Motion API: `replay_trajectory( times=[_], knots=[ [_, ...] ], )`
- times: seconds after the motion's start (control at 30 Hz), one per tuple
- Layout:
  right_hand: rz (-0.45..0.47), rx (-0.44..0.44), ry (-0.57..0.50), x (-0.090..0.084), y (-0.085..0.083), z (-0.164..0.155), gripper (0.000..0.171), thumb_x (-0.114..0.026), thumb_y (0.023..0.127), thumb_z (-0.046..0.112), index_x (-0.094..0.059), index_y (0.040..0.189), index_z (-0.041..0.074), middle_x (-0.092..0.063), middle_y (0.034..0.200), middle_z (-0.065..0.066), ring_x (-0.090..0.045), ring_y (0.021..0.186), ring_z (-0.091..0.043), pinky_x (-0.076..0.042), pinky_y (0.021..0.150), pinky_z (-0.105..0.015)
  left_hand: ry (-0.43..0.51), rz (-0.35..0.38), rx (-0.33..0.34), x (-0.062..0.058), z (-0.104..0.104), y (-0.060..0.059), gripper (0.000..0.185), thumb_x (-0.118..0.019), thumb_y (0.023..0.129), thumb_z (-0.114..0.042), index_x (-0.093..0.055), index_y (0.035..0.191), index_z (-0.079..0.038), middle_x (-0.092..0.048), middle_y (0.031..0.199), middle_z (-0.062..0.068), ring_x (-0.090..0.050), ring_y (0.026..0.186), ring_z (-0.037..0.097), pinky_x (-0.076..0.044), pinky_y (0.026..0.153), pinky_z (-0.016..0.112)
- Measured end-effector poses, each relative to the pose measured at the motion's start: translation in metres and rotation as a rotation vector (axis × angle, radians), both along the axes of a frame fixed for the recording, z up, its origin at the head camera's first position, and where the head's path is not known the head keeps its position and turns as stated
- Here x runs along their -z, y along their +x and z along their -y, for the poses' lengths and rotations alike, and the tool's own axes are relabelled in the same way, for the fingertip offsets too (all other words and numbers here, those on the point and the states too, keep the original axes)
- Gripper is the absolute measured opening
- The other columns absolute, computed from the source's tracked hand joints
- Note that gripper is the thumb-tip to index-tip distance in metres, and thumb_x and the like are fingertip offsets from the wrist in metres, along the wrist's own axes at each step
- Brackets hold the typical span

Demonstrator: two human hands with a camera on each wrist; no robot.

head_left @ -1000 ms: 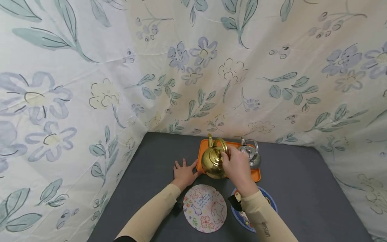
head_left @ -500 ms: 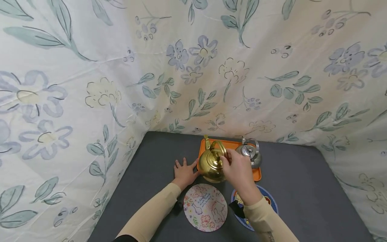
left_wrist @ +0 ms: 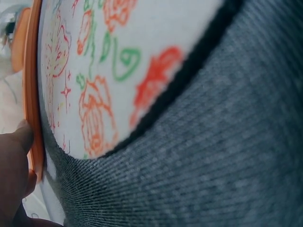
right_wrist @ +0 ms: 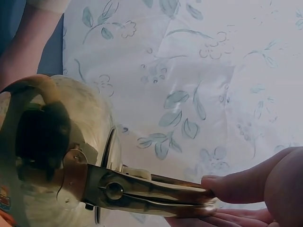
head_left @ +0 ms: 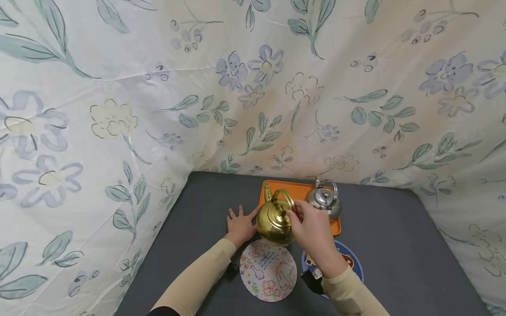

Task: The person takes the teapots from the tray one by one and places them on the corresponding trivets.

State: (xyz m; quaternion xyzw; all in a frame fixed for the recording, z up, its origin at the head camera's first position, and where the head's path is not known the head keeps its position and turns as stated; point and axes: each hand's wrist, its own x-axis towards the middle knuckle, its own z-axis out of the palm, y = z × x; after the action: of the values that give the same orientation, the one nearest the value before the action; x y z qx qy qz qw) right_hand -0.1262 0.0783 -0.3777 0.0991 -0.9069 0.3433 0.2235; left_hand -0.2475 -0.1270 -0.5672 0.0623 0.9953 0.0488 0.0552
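Nearest, the white floral mat (head_left: 268, 271) lies just below both hands. The right hand (head_left: 312, 230) grips the gold kettle (head_left: 274, 217) by its arched handle; only the right wrist view shows the fingers (right_wrist: 246, 184) curled round that handle (right_wrist: 142, 191). The kettle hangs just left of that hand, above the mat's far edge, spout pointing away. The left hand (head_left: 240, 226) lies flat, fingers spread; its wrist view shows the thumb (left_wrist: 21, 137) touching the orange tray (head_left: 294, 189). Beyond the right hand stands a silver kettle (head_left: 325, 199).

The head view looks down and forward over the grey counter (head_left: 197, 210). The left wrist view skims the counter closely, sharing the white floral mat (head_left: 268, 271) (left_wrist: 118, 61); the right wrist view sits tight against the brass kettle (head_left: 273, 219) (right_wrist: 52, 142).
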Motion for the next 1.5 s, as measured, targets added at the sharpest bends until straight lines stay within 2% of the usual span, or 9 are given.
replay_trajectory(
  times=[0.3, 0.57, 0.83, 1.0, 1.33, 1.5],
  knots=[
    [0.032, -0.022, -0.055, -0.003, 0.014, 0.001, 0.031, -0.079, 0.087, 0.008, -0.071, 0.113, -0.007, -0.077, 0.096, -0.019, -0.077, 0.085, -0.029, -0.061, 0.070, -0.042, 0.004, 0.031, -0.021, -0.005, -0.001, 0.003, 0.067, -0.055, 0.096, -0.063, -0.031, 0.157, -0.048, -0.032, 0.161, 0.024, -0.026, 0.142, 0.063, -0.032, 0.111, 0.066],
    [0.059, -0.016, -0.074, -0.004, 0.024, 0.000, 0.032, -0.080, 0.086, 0.008, -0.072, 0.113, -0.007, -0.077, 0.097, -0.019, -0.077, 0.085, -0.029, -0.061, 0.070, -0.041, 0.000, 0.030, -0.012, -0.005, -0.002, 0.002, 0.065, -0.050, 0.097, -0.066, -0.031, 0.156, -0.049, -0.033, 0.161, 0.023, -0.026, 0.142, 0.062, -0.033, 0.111, 0.066],
    [0.050, -0.023, -0.078, 0.006, 0.031, 0.003, 0.027, -0.081, 0.085, 0.006, -0.073, 0.109, -0.004, -0.078, 0.094, -0.017, -0.077, 0.084, -0.027, -0.061, 0.068, -0.038, 0.006, 0.022, -0.011, -0.007, -0.002, 0.002, 0.068, -0.050, 0.095, -0.068, -0.031, 0.157, -0.048, -0.034, 0.160, 0.025, -0.026, 0.142, 0.062, -0.033, 0.111, 0.066],
    [0.075, -0.037, -0.098, 0.011, 0.034, 0.005, 0.024, -0.081, 0.084, 0.004, -0.073, 0.106, -0.004, -0.078, 0.092, -0.016, -0.077, 0.082, -0.025, -0.061, 0.066, -0.034, 0.006, 0.032, -0.021, -0.007, -0.003, 0.002, 0.070, -0.051, 0.094, -0.070, -0.031, 0.157, -0.048, -0.033, 0.160, 0.024, -0.024, 0.143, 0.062, -0.032, 0.112, 0.066],
    [0.104, -0.025, -0.116, 0.022, 0.041, 0.006, 0.025, -0.080, 0.086, 0.005, -0.073, 0.108, -0.004, -0.077, 0.095, -0.018, -0.077, 0.085, -0.027, -0.061, 0.068, -0.035, 0.005, 0.036, -0.020, -0.008, -0.005, 0.002, 0.064, -0.045, 0.098, -0.068, -0.030, 0.157, -0.048, -0.031, 0.161, 0.024, -0.023, 0.143, 0.062, -0.030, 0.113, 0.066],
    [0.099, -0.036, -0.118, 0.027, 0.043, 0.008, 0.023, -0.080, 0.086, 0.003, -0.073, 0.106, -0.005, -0.077, 0.092, -0.017, -0.077, 0.082, -0.026, -0.061, 0.066, -0.031, 0.001, 0.035, -0.024, -0.008, -0.006, 0.002, 0.063, -0.045, 0.098, -0.067, -0.030, 0.157, -0.048, -0.030, 0.162, 0.024, -0.023, 0.144, 0.062, -0.029, 0.114, 0.066]
  ],
)
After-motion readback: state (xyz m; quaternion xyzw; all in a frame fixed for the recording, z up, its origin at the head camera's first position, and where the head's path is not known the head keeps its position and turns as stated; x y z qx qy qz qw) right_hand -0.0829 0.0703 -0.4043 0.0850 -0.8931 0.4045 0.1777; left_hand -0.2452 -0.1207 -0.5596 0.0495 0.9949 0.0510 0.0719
